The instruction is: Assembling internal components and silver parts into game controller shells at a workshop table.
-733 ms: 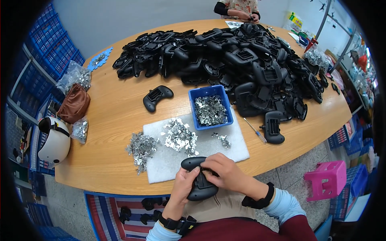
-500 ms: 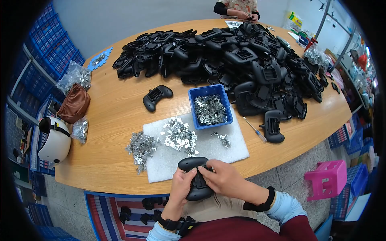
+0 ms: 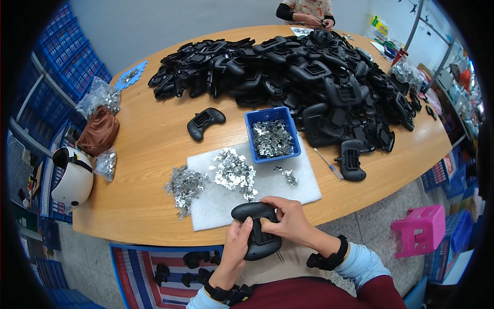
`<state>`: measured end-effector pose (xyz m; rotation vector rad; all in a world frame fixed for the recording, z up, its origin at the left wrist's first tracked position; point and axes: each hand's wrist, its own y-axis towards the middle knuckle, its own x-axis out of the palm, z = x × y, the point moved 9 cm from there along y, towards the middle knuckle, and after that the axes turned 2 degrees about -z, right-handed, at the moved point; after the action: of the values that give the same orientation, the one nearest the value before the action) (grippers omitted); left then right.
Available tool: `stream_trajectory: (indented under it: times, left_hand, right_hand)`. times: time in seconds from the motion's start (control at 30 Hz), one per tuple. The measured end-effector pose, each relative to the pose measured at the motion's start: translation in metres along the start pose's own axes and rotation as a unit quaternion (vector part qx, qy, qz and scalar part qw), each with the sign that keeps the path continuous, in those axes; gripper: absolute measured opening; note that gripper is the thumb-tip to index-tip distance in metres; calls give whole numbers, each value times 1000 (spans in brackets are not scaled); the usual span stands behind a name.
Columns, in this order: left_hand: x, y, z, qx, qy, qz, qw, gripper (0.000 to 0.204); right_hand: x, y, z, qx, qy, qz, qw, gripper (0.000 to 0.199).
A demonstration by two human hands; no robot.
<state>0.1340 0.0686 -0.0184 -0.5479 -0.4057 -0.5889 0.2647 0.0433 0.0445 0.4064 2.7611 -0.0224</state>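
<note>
The black controller shell is held just off the near table edge, above the lap, gripped between both hands. It is clasped from the left by the left hand, whose thumb is laid on its face, and it is covered from the right by the right hand, whose fingers are curled over the middle and pressed down as if something small is being seated (what lies under the fingertips cannot be made out).

A slip is judged the main risk: with the shell carried past the table edge, anything small that is fumbled would be dropped to the lap or the floor rather than onto the white foam mat just ahead of the hands. A skewed seating could also be caused by pressing before the part is squared.

Just beyond the fingers, loose metal clips are heaped on the mat; more are held in the blue bin further ahead. A sleeve could easily be dragged through that loose heap. A small screwdriver is lying ahead and to the right, beside a lone shell, and the big pile of black shells is stacked well beyond.
</note>
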Motion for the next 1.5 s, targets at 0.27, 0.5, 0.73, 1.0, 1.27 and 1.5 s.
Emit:
stream_trajectory:
  times: [0.27, 0.5, 0.73, 1.0, 1.27, 1.5]
  left_hand:
    - [-13, -20, -23, -140, -154, 3, 978, 34]
    - [-37, -20, -20, -99, -117, 26, 988, 34]
    - [-51, -32, 7, -111, -21, -128, 985, 45]
    - [-14, -33, 38, -151, 334, -265, 892, 34]
    - [-85, -40, 24, -2, -15, 15, 1000, 33]
    - [-85, -37, 23, 94, -118, 110, 982, 38]
  right_hand:
    - [22, -9, 10, 18, 13, -45, 999, 44]
    - [46, -7, 12, 37, 62, -85, 994, 44]
    - [43, -5, -31, -153, -4, -125, 980, 47]
    - [84, -7, -59, -263, -99, -342, 897, 54]
    - [50, 106, -33, -209, -244, -87, 943, 12]
    - [93, 145, -12, -185, -398, -88, 894, 10]
